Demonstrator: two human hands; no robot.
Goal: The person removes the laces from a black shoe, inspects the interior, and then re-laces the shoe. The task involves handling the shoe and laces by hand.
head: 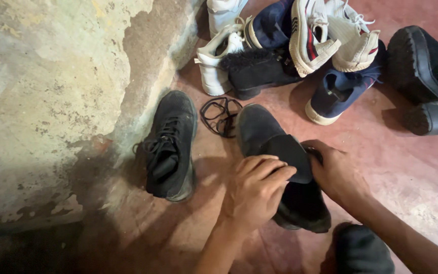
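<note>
Worn red floor (406,167) by a peeling wall (51,101); both hands' fingers (267,167) clasp a black shoe (259,132).

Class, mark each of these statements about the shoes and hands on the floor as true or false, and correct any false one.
1. Both hands, left hand and right hand, are on the unlaced black shoe. True.
2. The loose black lace lies inside a white sneaker. False: it lies on the red floor, between the two black shoes.
3. The laced black shoe lies near the wall. True.
4. The shoe pile is all black. False: white sneakers and a navy shoe are there too.
</note>
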